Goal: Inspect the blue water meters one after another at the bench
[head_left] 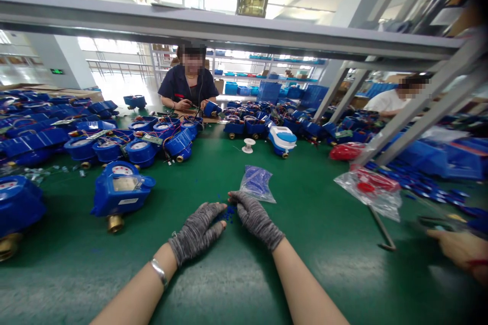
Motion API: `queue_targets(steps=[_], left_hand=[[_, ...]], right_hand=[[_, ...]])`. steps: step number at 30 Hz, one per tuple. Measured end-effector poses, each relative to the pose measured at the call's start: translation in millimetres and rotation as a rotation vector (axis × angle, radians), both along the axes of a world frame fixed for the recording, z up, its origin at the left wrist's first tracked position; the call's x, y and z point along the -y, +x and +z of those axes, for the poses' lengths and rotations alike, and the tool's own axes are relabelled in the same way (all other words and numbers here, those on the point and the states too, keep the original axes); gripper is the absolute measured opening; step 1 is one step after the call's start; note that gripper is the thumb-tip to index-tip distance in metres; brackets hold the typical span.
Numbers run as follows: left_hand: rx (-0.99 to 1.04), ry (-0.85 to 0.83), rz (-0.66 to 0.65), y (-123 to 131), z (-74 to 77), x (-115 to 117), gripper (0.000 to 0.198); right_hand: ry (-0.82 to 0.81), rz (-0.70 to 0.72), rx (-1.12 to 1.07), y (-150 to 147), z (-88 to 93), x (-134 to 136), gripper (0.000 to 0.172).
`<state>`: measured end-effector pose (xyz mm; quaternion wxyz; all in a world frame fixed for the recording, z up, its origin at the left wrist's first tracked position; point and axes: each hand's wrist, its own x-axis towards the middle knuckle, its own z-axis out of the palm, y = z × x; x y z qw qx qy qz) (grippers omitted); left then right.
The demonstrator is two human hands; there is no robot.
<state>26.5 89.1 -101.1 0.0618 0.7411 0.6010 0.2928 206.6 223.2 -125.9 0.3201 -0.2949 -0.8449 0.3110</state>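
Small blue pieces (227,214) lie in a loose pile on the green tabletop, between my two gloved hands. My left hand (200,231), in a grey knit glove with bare fingertips, rests at the pile's left side with fingers apart and nothing in them. On the other side, my right hand (256,219) lies palm down, fingers stretched toward the pile and partly hiding it. Just beyond my right hand is a clear plastic bag (257,183) with purple-blue contents. A blue water meter (122,189) with a brass fitting sits to the left of my left hand.
Rows of blue meters (139,151) with wires fill the left and back. A white spool (248,145) and a white-and-blue meter (282,139) stand ahead. Right are a bag with red parts (369,188), a metal rod (382,228) and another person's hand (461,248). A shelf (229,28) crosses overhead.
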Motion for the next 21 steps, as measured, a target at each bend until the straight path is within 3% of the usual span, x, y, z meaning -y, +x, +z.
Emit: queue_targets(steps=[6,9,14,21], left_hand=[[0.031,0.030,0.169,-10,-1.8,5,0.043],[-0.014,-0.006,0.217,-16,-6.4,5,0.044],[-0.030,-0.012,0.148,-13,-2.9,8,0.035],[-0.194,0.012,0.058,0,-3.5,5,0.045]], right_hand=[[0.084,-0.095,0.098,10,7.5,0,0.039],[0.062,-0.050,0.187,8,11.2,7,0.037],[-0.015,0.100,0.079,2,18.9,17,0.034],[0.076,-0.009,0.128,7,23.6,11,0.028]])
